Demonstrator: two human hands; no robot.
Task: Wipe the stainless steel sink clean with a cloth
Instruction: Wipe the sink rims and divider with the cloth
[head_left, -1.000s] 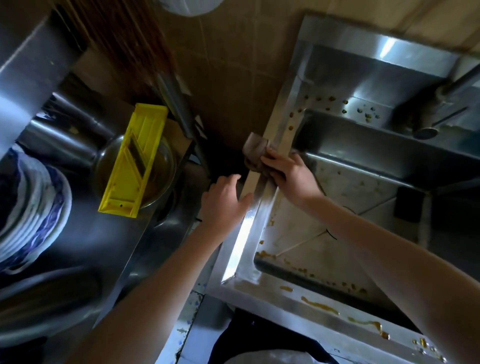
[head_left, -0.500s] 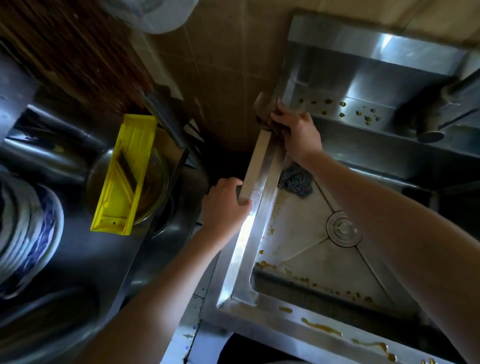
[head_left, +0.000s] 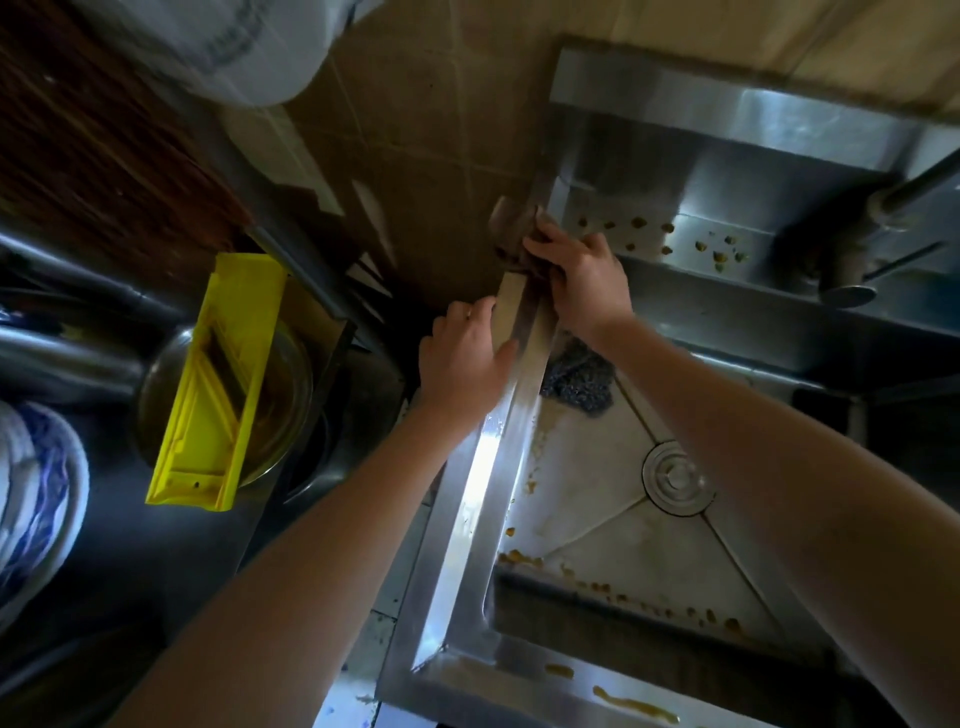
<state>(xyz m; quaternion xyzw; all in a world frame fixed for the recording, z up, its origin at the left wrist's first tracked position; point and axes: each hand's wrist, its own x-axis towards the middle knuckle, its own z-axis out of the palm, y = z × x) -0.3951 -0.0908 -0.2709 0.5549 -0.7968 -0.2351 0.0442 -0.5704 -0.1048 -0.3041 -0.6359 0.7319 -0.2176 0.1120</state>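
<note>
Brown smears (head_left: 634, 704) on near rim of sink (head_left: 483, 467). Drain (head_left: 675, 478) in middle of bowl, dark scrubber (head_left: 576, 379) in far left corner. Your left hand (head_left: 465, 358) holds left rim, fingers (head_left: 470, 312) curled over edge. Your right hand (head_left: 582, 275) grips cloth (head_left: 511, 228), pressed on far left corner of rim. Tap (head_left: 852, 260) beyond, at right.

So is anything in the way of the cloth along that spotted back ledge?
Nothing visible until the faucet at the ledge's right end. The right hand holds the cloth at the sink's far left corner, and only spots lie between.
</note>
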